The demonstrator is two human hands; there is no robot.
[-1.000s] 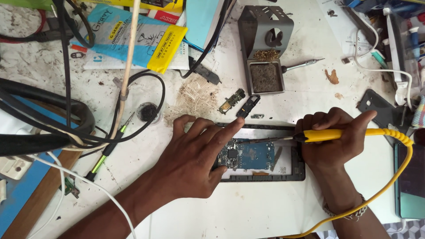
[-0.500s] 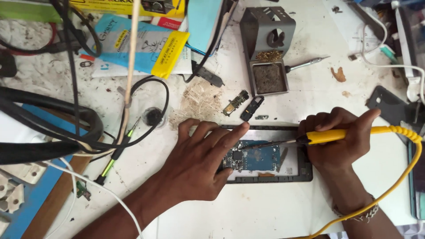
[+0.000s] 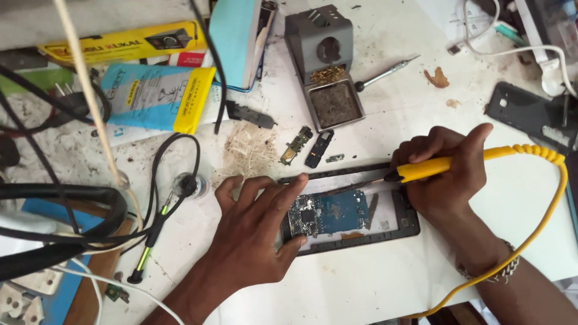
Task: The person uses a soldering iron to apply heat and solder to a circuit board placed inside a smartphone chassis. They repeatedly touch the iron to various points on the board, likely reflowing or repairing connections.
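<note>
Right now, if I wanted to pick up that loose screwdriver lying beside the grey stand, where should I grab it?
Probably the dark handle end of the screwdriver, nearest the grey soldering stand. It lies flat with its thin shaft pointing up-right, so come from above and pinch across the thicker handle.

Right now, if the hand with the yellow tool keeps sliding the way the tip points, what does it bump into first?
The right hand aims its yellow soldering iron leftward, so it would probably meet the left hand fingertips above the blue circuit board; depth is unclear.
</note>
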